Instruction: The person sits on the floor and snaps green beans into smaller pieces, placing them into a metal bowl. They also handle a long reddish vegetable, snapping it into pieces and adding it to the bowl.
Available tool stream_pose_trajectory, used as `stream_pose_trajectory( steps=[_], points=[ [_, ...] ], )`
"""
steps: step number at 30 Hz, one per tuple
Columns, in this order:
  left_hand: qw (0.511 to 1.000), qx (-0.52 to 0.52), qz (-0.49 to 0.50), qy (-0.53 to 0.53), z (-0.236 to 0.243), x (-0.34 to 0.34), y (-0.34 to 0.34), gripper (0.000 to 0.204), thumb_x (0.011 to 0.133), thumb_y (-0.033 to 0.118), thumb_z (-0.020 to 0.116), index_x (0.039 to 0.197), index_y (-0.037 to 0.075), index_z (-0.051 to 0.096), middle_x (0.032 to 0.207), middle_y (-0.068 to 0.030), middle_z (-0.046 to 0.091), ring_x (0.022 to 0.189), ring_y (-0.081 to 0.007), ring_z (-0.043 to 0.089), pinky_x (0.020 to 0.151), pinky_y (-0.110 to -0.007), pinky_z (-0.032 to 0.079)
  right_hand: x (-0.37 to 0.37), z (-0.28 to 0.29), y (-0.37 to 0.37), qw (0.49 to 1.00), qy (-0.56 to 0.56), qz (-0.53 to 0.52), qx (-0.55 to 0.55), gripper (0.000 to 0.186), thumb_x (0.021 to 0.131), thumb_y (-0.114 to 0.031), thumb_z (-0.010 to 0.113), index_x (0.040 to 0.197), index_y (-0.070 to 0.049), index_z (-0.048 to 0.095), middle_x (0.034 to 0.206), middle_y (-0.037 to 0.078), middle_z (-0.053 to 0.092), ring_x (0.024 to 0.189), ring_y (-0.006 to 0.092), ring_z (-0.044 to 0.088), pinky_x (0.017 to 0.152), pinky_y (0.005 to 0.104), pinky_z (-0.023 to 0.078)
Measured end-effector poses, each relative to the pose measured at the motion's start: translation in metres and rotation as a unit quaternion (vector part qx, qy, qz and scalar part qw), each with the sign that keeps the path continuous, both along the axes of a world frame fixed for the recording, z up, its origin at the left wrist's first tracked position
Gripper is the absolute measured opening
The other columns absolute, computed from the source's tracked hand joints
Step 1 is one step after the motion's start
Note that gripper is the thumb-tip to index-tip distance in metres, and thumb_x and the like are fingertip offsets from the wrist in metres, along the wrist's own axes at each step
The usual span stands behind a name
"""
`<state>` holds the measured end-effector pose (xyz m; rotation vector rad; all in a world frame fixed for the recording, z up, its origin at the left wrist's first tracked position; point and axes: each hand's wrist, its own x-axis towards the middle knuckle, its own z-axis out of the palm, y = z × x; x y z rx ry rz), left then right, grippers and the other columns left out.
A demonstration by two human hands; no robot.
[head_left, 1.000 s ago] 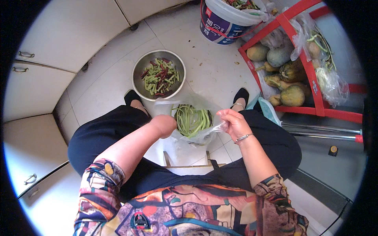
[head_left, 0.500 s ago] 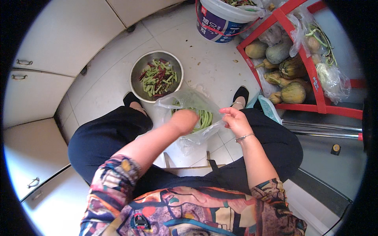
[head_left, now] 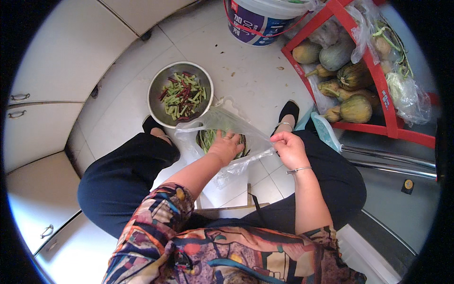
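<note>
A clear plastic bag (head_left: 257,136) lies open between my knees, with long green and dark beans (head_left: 205,140) inside. Inside its mouth, my left hand (head_left: 226,147) rests on the beans with the fingers spread. My right hand (head_left: 289,149) pinches the bag's right edge between closed fingers and pulls it taut. Just beyond the bag, a round steel bowl (head_left: 152,100) stands on the floor, holding short cut pieces of green and dark-red beans (head_left: 183,97).
A white and purple bucket (head_left: 257,26) stands at the back. To the right, a red-framed rack (head_left: 391,111) holds several squashes (head_left: 355,110) and bagged vegetables. White cabinets (head_left: 45,57) line the left side. A light-blue plastic object (head_left: 326,130) sits beside my right knee.
My left hand has gone from a bent-over, fingers-hidden posture to lying spread on the beans. More dark beans show now. My right hand still pinches the bag edge. The whole view has shifted slightly.
</note>
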<state>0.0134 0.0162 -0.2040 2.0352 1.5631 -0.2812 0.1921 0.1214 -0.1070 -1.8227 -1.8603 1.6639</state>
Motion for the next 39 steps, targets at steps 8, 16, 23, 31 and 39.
stream_pose_trajectory(
  steps=[8,16,23,31,39],
  points=[
    [1.0,0.003,0.007,-0.006,0.016,-0.048,-0.015,0.031,0.068,0.031,0.067,0.091,0.01,0.067,0.11,-0.0131,0.048,0.113,-0.0299,0.043,0.096,-0.044,0.036,0.002,0.0,0.004,0.996,-0.041,0.013,0.078,0.014,0.075,-0.005,0.058,0.087,-0.005,0.066,0.074,0.009,0.065,0.065,0.0164,0.061,0.063,0.0282,0.048],
    [0.999,-0.032,-0.017,-0.023,0.011,-0.033,0.0,0.033,0.077,0.022,0.058,0.108,0.01,0.06,0.107,-0.011,0.053,0.105,-0.0286,0.052,0.093,-0.041,0.041,-0.006,0.011,0.001,0.986,-0.066,0.08,0.132,0.015,0.072,-0.006,0.057,0.085,-0.005,0.065,0.075,0.012,0.064,0.069,0.024,0.062,0.064,0.0329,0.049],
    [0.997,-0.015,-0.039,-0.062,-0.015,0.006,0.026,0.053,0.078,0.013,0.054,0.13,0.016,0.044,0.124,-0.0109,0.048,0.108,-0.0286,0.055,0.087,-0.039,0.046,-0.009,0.012,0.0,0.984,-0.035,0.088,0.151,0.015,0.074,0.0,0.054,0.085,-0.001,0.064,0.063,0.004,0.057,0.055,0.0102,0.051,0.053,0.0248,0.042],
    [0.997,-0.082,-0.011,-0.005,-0.018,-0.001,0.032,0.027,0.078,0.017,0.051,0.099,0.009,0.066,0.115,-0.0129,0.054,0.108,-0.0295,0.054,0.091,-0.04,0.043,-0.008,0.014,0.007,0.988,-0.064,0.07,0.125,0.016,0.07,-0.006,0.056,0.084,-0.005,0.065,0.077,0.014,0.063,0.071,0.0261,0.061,0.066,0.0348,0.049],
    [0.994,0.064,-0.067,-0.05,-0.003,-0.035,0.019,0.026,0.072,0.017,0.053,0.089,0.005,0.068,0.109,-0.0149,0.057,0.11,-0.0299,0.052,0.095,-0.04,0.039,-0.006,0.016,0.01,0.986,-0.062,0.073,0.135,0.015,0.07,-0.006,0.057,0.083,-0.004,0.064,0.076,0.013,0.062,0.07,0.0261,0.06,0.065,0.0345,0.048]
  ],
)
